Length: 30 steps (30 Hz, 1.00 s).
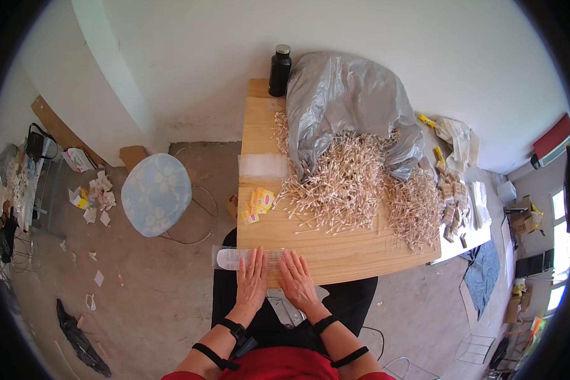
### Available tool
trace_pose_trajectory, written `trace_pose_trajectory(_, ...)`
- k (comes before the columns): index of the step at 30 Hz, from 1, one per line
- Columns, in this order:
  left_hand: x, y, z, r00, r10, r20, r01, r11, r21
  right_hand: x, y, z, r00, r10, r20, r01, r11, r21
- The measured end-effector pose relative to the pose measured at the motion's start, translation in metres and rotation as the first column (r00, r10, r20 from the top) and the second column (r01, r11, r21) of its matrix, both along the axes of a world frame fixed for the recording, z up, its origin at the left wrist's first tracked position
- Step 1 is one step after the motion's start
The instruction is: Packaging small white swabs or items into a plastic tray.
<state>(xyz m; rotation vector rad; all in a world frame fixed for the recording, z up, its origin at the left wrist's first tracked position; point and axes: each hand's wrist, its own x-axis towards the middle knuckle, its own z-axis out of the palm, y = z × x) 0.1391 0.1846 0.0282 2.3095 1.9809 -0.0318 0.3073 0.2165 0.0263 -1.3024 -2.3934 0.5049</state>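
At the near edge of the wooden table (354,258) lies a clear plastic packet with a white printed card (228,259) inside. Cotton swabs (273,256) show through its right part, between my hands. My left hand (253,284) rests flat on the packet, fingers stretched and together. My right hand (297,282) lies with straight fingers at the packet's right end, its fingertips by the swabs. Neither hand is closed around anything. Palms and the packet's underside are hidden.
A large heap of loose cotton swabs (345,180) spills from a grey plastic bag (345,88). Yellow printed cards (258,202) and a stack of clear sleeves (263,166) lie left. A black bottle (280,73) stands behind. A stool (156,194) stands left; bundled swabs (453,206) lie right.
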Motion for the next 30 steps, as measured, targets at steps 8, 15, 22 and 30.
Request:
trace_pose_trajectory(8,-0.004,-0.008,0.009,0.994,-0.022,0.110,0.033,0.994,-0.102,-0.002,0.002,-0.007,0.968,0.155,0.197,-0.151,0.988,-0.038)
trace_pose_trajectory(15,-0.001,0.011,0.019,0.989,-0.052,0.139,0.071,0.989,-0.132,0.010,-0.003,-0.001,0.973,-0.060,-0.223,0.054,0.998,-0.034)
trace_pose_trajectory(22,-0.007,0.017,0.006,0.969,-0.113,0.220,0.135,0.987,-0.088,0.019,-0.009,0.003,0.950,-0.065,-0.306,0.066,0.998,-0.006)
trace_pose_trajectory(30,-0.004,0.018,0.008,0.944,-0.067,0.323,0.104,0.990,-0.099,0.009,-0.004,-0.001,0.975,0.021,-0.223,-0.009,0.999,0.053)
